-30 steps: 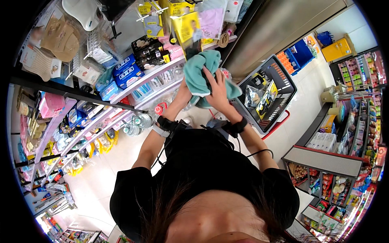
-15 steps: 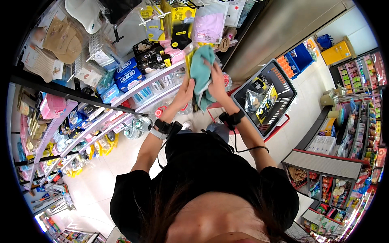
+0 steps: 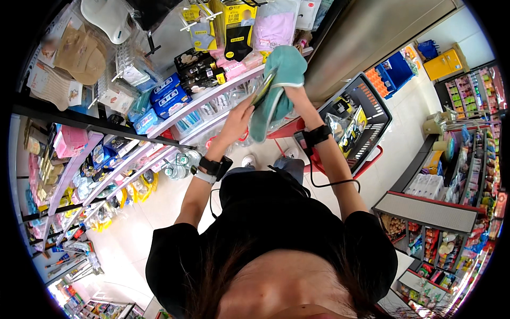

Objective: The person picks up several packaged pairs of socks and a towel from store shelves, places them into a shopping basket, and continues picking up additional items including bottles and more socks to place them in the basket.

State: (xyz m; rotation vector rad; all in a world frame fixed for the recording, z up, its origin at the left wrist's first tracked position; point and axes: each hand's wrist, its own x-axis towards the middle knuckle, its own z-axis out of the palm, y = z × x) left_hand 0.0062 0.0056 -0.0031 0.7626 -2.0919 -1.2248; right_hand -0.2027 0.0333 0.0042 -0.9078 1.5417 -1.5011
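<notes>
Gripping a thin package (image 3: 264,89) between thumb and fingers, our left hand (image 3: 238,121) keeps to the side nearer the shelves, with the package turned almost edge-on and its yellow edge showing. Our right hand (image 3: 302,106) is at the pale-trimmed edge of a green cloth (image 3: 289,61), its fingers hidden beneath the fabric, so we cannot tell how tightly they close. The cloth is up in front of us, above the floor (image 3: 127,234), just beside the package and between the shelf edge (image 3: 204,98) and the shopping basket (image 3: 378,130). We wear a black strap on each wrist. On the shelf by our left hand are blue packs (image 3: 172,103) and pink packs (image 3: 241,68); above them hang a yellow-and-black package (image 3: 238,38) and a clear bag with purple cloth (image 3: 274,32). To our right, the dark basket contains a yellow-and-black pack (image 3: 357,130) and a clear bag (image 3: 334,126). Large clear bottles (image 3: 180,166) stand low on our left, near our white shoes (image 3: 248,161).
</notes>
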